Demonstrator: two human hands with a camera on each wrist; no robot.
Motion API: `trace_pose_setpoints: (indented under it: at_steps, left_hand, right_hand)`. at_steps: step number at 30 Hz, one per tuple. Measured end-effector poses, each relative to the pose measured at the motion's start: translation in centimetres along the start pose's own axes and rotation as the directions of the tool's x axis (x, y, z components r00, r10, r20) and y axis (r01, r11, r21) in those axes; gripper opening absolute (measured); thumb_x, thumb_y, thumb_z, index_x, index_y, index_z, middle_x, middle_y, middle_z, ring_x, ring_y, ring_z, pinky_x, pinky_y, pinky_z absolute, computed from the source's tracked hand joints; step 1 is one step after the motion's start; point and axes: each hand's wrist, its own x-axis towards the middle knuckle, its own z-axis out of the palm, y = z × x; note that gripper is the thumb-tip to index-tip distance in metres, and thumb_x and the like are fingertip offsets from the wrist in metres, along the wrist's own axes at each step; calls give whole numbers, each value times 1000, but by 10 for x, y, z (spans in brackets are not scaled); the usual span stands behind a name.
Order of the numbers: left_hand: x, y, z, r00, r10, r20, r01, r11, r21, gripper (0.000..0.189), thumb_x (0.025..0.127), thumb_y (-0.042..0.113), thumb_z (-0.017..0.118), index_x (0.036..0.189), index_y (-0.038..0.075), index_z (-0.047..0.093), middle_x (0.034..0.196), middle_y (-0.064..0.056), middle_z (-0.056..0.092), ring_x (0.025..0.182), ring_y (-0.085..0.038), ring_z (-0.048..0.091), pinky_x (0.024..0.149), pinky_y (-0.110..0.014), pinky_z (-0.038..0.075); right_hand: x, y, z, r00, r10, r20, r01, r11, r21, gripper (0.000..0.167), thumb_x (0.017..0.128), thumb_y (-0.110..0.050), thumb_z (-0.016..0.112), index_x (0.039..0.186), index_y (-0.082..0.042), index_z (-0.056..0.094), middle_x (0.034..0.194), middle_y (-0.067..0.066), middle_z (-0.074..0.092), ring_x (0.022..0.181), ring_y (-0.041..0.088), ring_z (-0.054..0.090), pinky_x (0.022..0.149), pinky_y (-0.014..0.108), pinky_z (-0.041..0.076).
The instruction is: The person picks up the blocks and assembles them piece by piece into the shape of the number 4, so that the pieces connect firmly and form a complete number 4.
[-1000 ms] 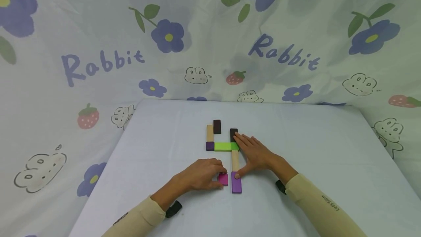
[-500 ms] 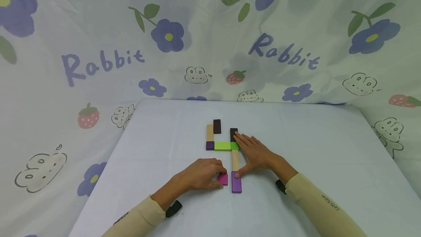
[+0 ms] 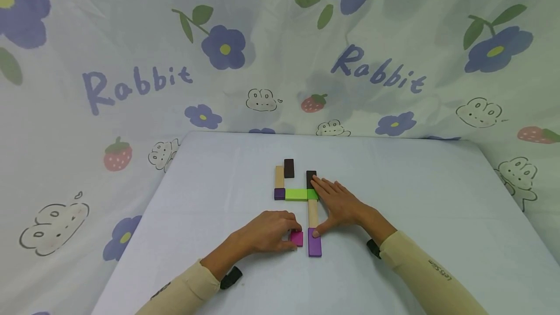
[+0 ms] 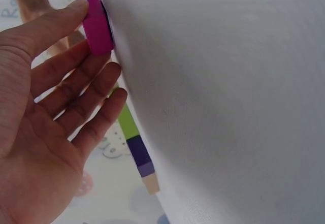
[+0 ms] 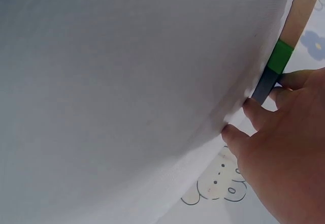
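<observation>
Pinching a pink block [image 3: 297,239] between thumb and fingers, a person's left hand [image 3: 270,232] holds the small piece on a white table [image 3: 218,174], just left of a purple block [image 3: 315,247] and apart from it. The right hand [image 3: 342,206] lies open, fingers extended, its thumb resting on the purple block and its fingertips at a black block [image 3: 310,175] farther up. Between those two, in one line running away from the person, sit a tan strip [image 3: 312,210] and a green block [image 3: 311,193], the latter partly covered by fingers. From the green block, a lime bar [image 3: 296,195] reaches left to a dark purple block [image 3: 279,194], where a second tan strip [image 3: 279,177] extends toward the table's far edge. A dark brown block [image 3: 289,168] lies just beside that strip's far end. Beige sleeves [image 3: 430,271] cover both forearms. Behind the table hangs a pale curtain [image 3: 280,52] printed with blue flowers, strawberries, rabbit faces and the word "Rabbit."
</observation>
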Motion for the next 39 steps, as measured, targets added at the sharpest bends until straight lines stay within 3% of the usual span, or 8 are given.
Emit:
trace_pose_setpoints:
  at_steps: [39]
  left_hand:
    - [1,1,-8,999,-27,-30,27,1000,-15,34,91,36,76,118,16,74,104,7,66,92,-4,59,80,-23,53]
  right_hand:
    - [-3,-1,-1,1000,-21,-13,21,1000,14,142,61,-81,77,162,-5,13,169,11,11,153,36,14,121,57,12]
